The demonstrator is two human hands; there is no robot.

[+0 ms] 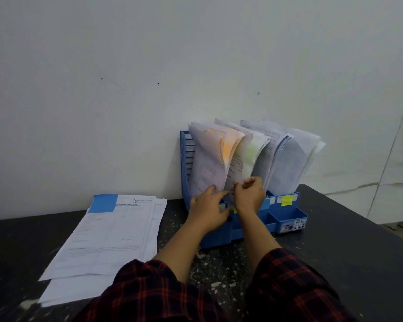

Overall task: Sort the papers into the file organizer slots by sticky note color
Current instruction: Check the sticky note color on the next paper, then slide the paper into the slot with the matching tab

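One organizer (286, 212), four paper bundles; left grip (207, 205) flat, right grip (249, 194) pinching sheet.

Organizer labels (242, 206) behind hands (228, 203).

Filed papers (254, 154) fanned across organizer (286, 214) slots; bare tabletop (347, 252) right, loose stack (107, 235) left.

We face a pale, off-white wall (126, 66) that fills most of the view, marked with a few small dark specks and faint scuffs. Toward the right we see grimy streaks and thin lines running across it. Below it lies a dark, near-black counter (347, 240), flecked with pale chips and scratches, its right edge slanting away. The light is dim and even.
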